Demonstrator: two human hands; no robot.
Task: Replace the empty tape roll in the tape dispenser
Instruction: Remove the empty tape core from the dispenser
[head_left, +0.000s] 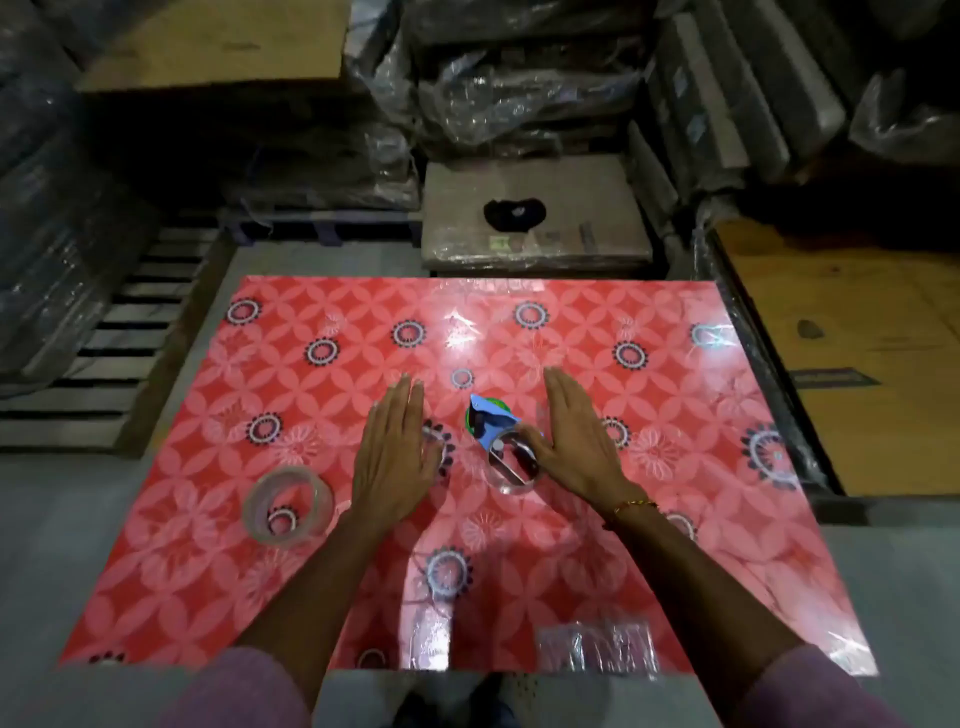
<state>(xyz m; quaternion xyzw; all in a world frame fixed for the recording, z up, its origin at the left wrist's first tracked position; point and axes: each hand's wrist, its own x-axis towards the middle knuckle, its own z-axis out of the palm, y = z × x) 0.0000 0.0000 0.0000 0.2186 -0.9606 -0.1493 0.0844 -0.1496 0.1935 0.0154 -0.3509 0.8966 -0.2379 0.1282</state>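
A blue tape dispenser (493, 423) with a green part lies on its side in the middle of the red patterned table (675, 519). A clear roll (511, 467) sits at its near end. My right hand (576, 441) lies flat with straight fingers just right of the dispenser, its thumb touching the clear roll. My left hand (397, 449) is flat on the table to the left of the dispenser, fingers straight, holding nothing. A separate roll of clear tape (288, 506) lies flat on the table left of my left hand.
Crumpled clear plastic wrap (597, 649) lies near the table's front edge. Plastic-wrapped stacks (535, 213) and cardboard stand behind the table. A slatted pallet (119, 338) is at the left, a plywood board (857, 338) at the right.
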